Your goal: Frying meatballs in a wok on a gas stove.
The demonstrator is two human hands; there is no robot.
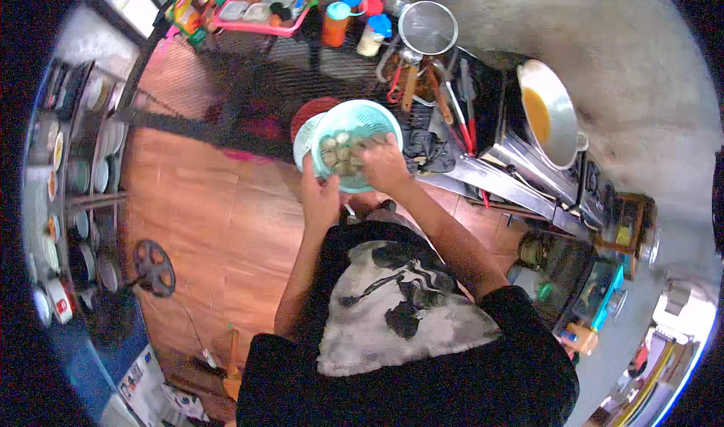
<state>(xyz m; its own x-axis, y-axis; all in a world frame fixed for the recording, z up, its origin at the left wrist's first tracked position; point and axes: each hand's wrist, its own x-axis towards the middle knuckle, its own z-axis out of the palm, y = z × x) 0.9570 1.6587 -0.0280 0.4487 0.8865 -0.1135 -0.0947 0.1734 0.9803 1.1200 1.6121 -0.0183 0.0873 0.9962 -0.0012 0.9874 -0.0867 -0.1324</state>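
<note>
A light turquoise plastic basket (357, 110) holds several round, pale greyish food pieces (339, 150). My left hand (320, 192) grips its near left rim, thumb over the edge. Inside the basket, on its right side, my right hand (384, 161) touches the round pieces; its fingertips are blurred, so whether it grips one cannot be told. Partly hidden behind the basket are a pale plate or bowl (304, 138) and a dark red round item (310, 112).
A gas stove (430, 144) stands right of the basket, with wooden-handled utensils (410, 90) and a round strainer (428, 28) behind. Farther right is a metal wok (557, 118) with orange-brown liquid. Sauce bottles (335, 28) and a pink tray (260, 29) stand at the back. Dish shelves (96, 198) line the left.
</note>
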